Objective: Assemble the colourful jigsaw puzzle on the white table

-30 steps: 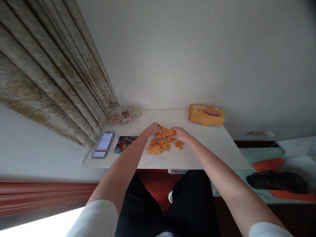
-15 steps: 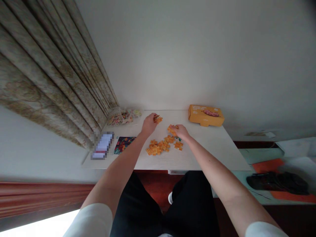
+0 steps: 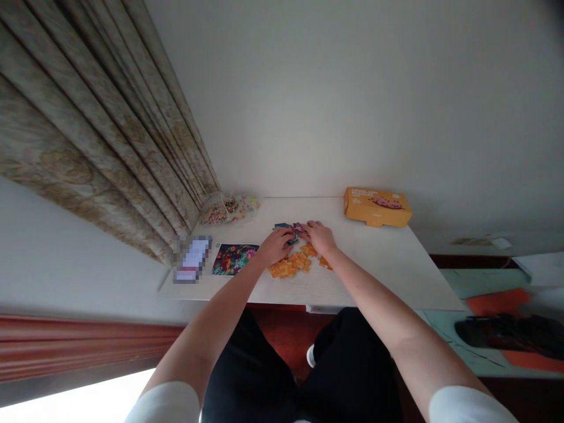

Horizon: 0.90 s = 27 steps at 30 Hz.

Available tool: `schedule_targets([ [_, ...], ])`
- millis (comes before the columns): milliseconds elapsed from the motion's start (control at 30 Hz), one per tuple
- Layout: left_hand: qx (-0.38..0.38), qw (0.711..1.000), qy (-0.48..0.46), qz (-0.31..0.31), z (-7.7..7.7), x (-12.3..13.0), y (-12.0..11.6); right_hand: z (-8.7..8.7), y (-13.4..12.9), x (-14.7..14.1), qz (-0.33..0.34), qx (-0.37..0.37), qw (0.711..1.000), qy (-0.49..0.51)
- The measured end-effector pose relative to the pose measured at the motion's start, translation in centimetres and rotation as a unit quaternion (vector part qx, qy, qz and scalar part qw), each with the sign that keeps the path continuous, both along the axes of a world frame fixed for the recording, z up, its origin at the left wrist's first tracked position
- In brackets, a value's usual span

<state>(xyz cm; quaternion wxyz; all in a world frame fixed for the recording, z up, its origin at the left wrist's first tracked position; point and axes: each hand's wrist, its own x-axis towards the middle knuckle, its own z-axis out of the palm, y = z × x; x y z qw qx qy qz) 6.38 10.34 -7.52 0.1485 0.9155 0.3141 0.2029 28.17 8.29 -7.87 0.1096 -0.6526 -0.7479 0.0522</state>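
My left hand [image 3: 275, 247] and my right hand [image 3: 321, 238] sit close together at the middle of a white table [image 3: 374, 276]. Their fingers rest on a small cluster of dark, multicoloured jigsaw pieces [image 3: 288, 232]. Just below lies a heap of orange-backed jigsaw pieces [image 3: 291, 267], partly covered by my hands. Left of my left hand lies a colourful picture card [image 3: 235, 259]. I cannot tell whether either hand grips a piece.
A blurred phone [image 3: 192, 259] and a clear bag of pieces [image 3: 229, 210] lie at the table's left. An orange box [image 3: 378, 207] stands at the back right. A patterned curtain [image 3: 88, 135] hangs left; black objects [image 3: 506, 335] lie on orange sheets lower right.
My hands have moved back together from their spread positions, with coloured piece faces now showing between them. The orange heap looks smaller and the view has shifted slightly.
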Motion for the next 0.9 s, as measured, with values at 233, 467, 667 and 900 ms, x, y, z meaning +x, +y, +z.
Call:
schedule_targets([
  [233,-0.013,0.989,-0.042,0.141,1.1,-0.3,-2.5,-0.1,-2.1,2.1,0.012,0.02,0.996,0.081],
  [467,-0.122,0.941,0.137,0.283,2.2,-1.8,-7.6,1.1,-6.6,2.1,0.012,-0.049,0.998,0.048],
  [667,-0.181,0.938,0.159,0.25,2.7,-0.3,-7.7,2.3,-6.0,1.0,-0.001,-0.154,0.987,0.036],
  [900,-0.302,0.919,0.141,0.212,2.4,1.1,-4.6,3.0,-3.6,1.5,0.04,-0.212,0.976,0.016],
])
